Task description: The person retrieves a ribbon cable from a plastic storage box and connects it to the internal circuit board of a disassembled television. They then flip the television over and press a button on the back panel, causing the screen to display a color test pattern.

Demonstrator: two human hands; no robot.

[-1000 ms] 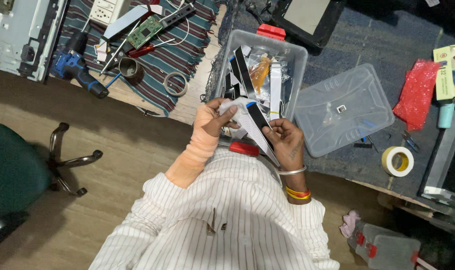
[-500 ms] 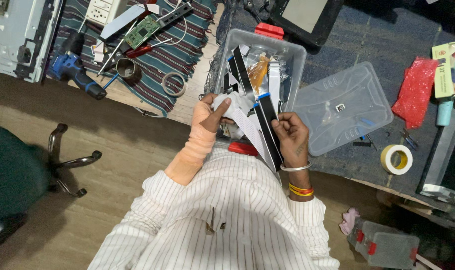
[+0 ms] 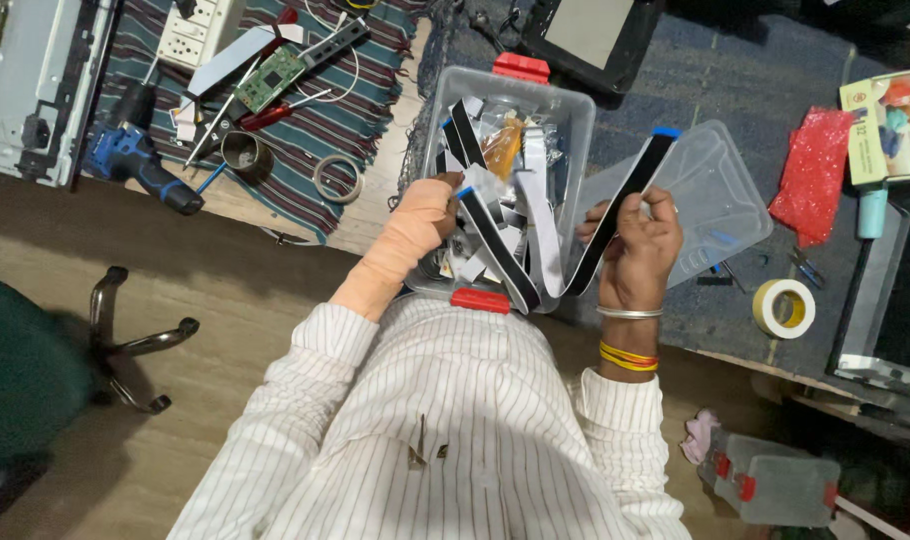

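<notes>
Clear plastic, flat flexible ribbon and woven cloth around bandaged and bare hands.

The right hand [image 3: 637, 250] closes its grip on a black flat ribbon cable [image 3: 615, 215], smooth and faintly glossy with a blue plastic tip; the left hand [image 3: 415, 215], wrapped in matt, tan cloth bandage, grips pale ribbon cables [image 3: 535, 200]. Between the grips sits a translucent plastic box [image 3: 565, 125] with glossy red clips; just right of the right grip lies its clear lid [image 3: 720, 205]. Far left of the left grip, a striped woven cloth [image 3: 305, 150] looks rough. The sleeves are soft striped cotton-like fabric; the wrist bangle looks like polished metal.
</notes>
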